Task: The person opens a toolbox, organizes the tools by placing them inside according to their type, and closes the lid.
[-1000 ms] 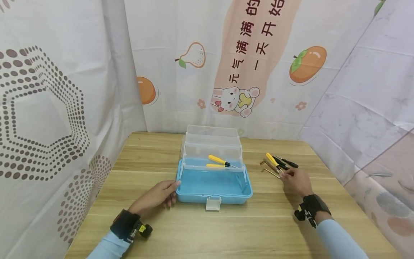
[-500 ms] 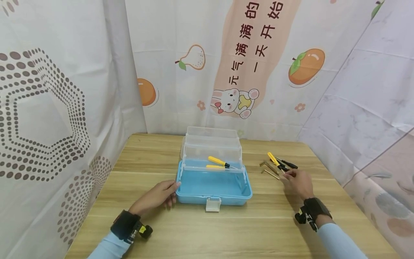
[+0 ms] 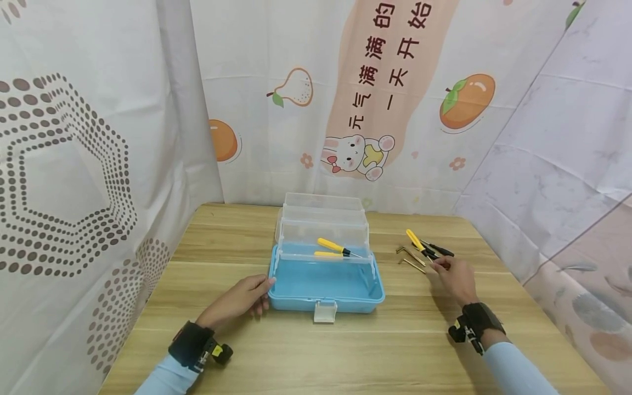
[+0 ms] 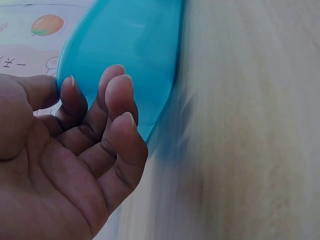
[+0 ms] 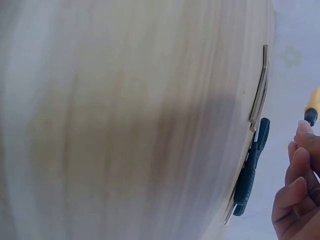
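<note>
A blue toolbox point(image 3: 321, 303) stands on the table with its clear lid trays folded up and back. At its left front corner my left hand point(image 3: 242, 299) pinches the rim between thumb and forefinger; the other fingers curl beside the blue wall point(image 4: 135, 45). My right hand point(image 3: 456, 278) pinches a yellow-handled screwdriver point(image 3: 415, 240) near its shaft, handle pointing away and up. In the right wrist view its black collar point(image 5: 311, 116) shows right above the fingertips, raised over the tools on the table.
Beside the right hand lie bent brass-coloured hex keys point(image 3: 412, 265) and black-handled screwdrivers point(image 3: 444, 251). Two yellow screwdrivers point(image 3: 332, 244) rest in the toolbox's lower clear tray point(image 3: 296, 255). A white latch point(image 3: 325, 311) hangs at the box front. Patterned curtains point(image 3: 257, 164) stand behind the table.
My right hand has shifted slightly to the right with the yellow screwdriver, whose shaft has come a little away from the hex keys. The left hand and toolbox stay put.
</note>
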The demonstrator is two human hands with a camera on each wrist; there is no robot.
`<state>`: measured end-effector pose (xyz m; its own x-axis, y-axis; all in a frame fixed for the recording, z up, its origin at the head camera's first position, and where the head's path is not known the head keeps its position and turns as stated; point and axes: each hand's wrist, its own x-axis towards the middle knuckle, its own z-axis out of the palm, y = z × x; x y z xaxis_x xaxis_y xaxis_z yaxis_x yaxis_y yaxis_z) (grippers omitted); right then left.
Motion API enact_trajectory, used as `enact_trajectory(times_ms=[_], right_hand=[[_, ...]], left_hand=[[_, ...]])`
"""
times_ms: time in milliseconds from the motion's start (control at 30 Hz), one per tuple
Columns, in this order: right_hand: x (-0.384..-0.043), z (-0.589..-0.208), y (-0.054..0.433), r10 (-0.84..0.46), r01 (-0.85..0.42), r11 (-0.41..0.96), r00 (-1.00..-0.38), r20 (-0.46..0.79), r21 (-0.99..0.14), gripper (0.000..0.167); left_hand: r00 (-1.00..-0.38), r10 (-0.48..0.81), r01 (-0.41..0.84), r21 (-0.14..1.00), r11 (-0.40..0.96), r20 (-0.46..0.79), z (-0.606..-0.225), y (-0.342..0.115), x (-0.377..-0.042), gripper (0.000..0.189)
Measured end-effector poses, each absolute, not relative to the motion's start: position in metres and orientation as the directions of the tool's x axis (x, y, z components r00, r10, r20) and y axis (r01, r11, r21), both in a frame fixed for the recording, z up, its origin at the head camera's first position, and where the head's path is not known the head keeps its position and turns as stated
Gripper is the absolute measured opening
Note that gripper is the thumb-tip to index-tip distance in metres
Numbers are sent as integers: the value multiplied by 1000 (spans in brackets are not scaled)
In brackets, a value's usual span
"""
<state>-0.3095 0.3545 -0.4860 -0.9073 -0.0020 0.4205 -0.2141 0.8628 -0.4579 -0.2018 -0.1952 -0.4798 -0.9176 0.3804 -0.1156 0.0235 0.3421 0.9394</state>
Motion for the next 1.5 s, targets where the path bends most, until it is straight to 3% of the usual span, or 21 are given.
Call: enact_trajectory(times_ms=[1500], right_hand=[[-306, -475, 335, -6, -255, 830, -893, 449, -497, 13]], left_hand=[[-915, 393, 47, 941, 336, -94, -481, -196, -201, 44]])
